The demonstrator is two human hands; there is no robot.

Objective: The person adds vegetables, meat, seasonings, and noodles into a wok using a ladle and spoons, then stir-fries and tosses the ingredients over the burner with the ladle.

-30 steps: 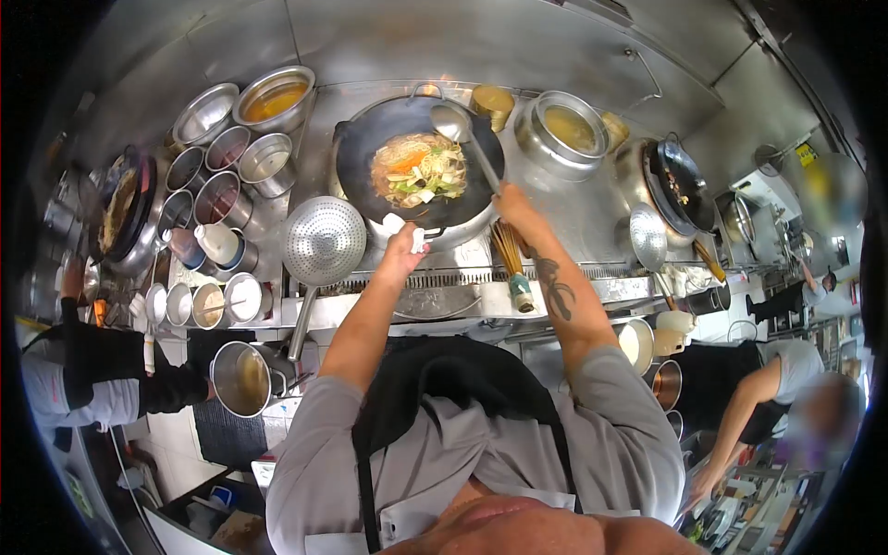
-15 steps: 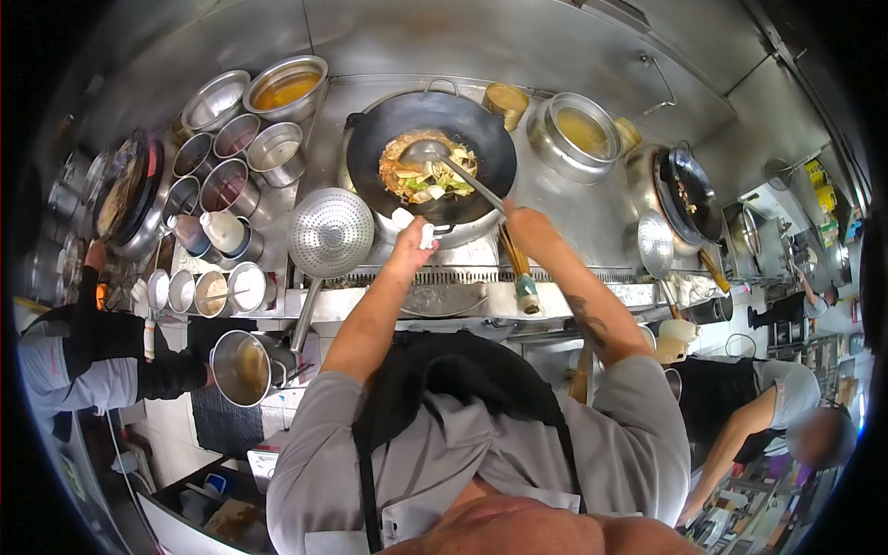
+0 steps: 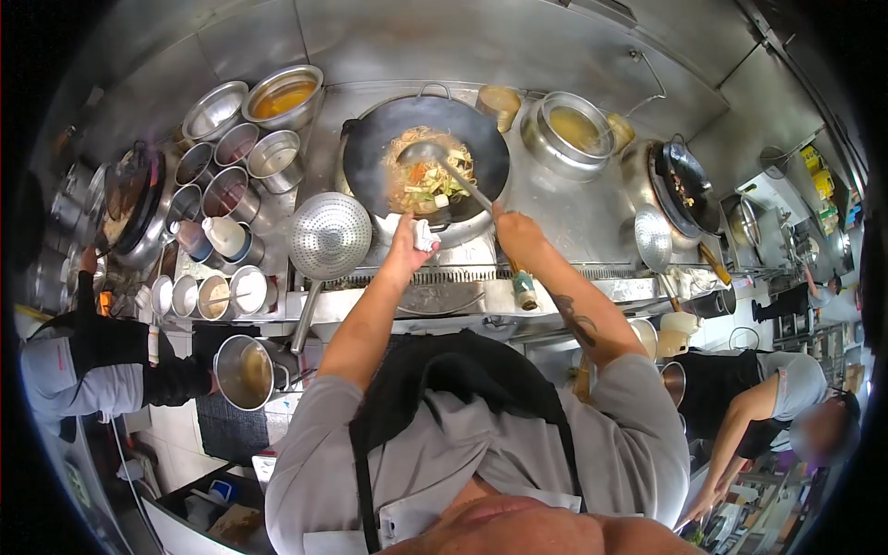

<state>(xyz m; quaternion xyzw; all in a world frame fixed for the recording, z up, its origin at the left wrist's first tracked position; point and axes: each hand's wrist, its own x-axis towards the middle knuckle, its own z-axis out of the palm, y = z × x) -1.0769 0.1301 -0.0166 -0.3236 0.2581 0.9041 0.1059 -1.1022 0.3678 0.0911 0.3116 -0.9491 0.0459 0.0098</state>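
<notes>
A large black wok (image 3: 372,139) sits on the burner in front of me, with noodles and chopped vegetables (image 3: 427,190) in it and light steam rising. My right hand (image 3: 520,233) is closed round the handle of a metal ladle (image 3: 470,188). The ladle's bowl rests among the food. At the wok's near rim, my left hand (image 3: 405,248) grips a folded white cloth (image 3: 425,237) beside the near loop handle (image 3: 442,223). Whether the cloth wraps that handle is hard to see.
Left of the wok lies a perforated strainer (image 3: 329,236); several metal pots (image 3: 275,159) and two squeeze bottles (image 3: 225,236) stand beyond. On the right are a pot of yellowish liquid (image 3: 575,134), a second wok (image 3: 689,190) and a bamboo brush (image 3: 524,289). Co-workers bend at both sides.
The ladle has shifted slightly left, and the food has been turned, with more noodles and orange shreds showing. Steam has thickened. My left hand keeps its hold on the cloth.
</notes>
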